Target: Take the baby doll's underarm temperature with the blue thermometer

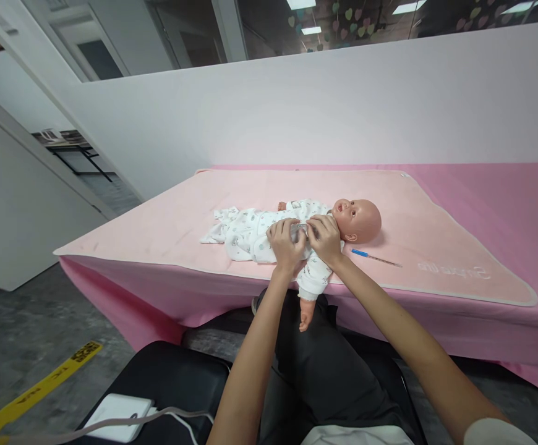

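Observation:
A baby doll (359, 219) in white printed clothes lies on its back, head to the right, one arm hanging over the table edge. Above its chest, my left hand (286, 241) and my right hand (324, 238) are close together with bent fingers. A small clear object (298, 230) shows between them, pinched by the fingers of both hands; its kind is too small to make out. Near the doll's head, a thin stick with a blue handle (360, 253) lies on the mat, apart from my hands.
The pale pink mat (157, 222) covers much of the table, over a brighter pink cloth (505, 216). A white wall (320, 111) stands behind. A black chair (171, 371) with a white power bank (118, 415) and cables is at lower left.

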A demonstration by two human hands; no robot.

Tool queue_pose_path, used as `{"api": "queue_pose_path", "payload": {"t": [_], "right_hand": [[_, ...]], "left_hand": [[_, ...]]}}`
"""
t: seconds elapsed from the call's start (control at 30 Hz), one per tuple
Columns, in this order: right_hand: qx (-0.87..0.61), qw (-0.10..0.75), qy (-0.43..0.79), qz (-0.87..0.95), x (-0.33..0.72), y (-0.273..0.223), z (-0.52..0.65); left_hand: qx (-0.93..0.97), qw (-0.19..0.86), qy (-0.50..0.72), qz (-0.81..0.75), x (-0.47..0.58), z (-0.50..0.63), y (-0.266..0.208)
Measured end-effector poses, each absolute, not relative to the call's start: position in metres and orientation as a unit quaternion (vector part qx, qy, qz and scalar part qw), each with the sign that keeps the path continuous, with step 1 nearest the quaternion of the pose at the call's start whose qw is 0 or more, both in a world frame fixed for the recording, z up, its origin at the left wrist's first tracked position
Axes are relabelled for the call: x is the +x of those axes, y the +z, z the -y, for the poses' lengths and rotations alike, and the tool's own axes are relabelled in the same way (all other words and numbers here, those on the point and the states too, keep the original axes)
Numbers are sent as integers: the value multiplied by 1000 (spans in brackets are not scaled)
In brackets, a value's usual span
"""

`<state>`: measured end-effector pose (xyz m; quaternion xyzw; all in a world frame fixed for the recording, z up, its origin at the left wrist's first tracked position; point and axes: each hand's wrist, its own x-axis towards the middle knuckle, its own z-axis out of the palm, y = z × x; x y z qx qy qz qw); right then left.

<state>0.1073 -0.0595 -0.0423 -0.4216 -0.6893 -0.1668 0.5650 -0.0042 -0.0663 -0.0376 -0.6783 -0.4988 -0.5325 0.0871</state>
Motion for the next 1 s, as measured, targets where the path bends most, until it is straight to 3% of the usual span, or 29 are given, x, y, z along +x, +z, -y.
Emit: {"api": "queue_pose_path", "payload": {"t": [1.0], "right_hand": [[-435, 549, -144, 699, 107, -42, 59]], "left_hand": [[-695, 55, -518, 495, -5, 62, -42]]}}
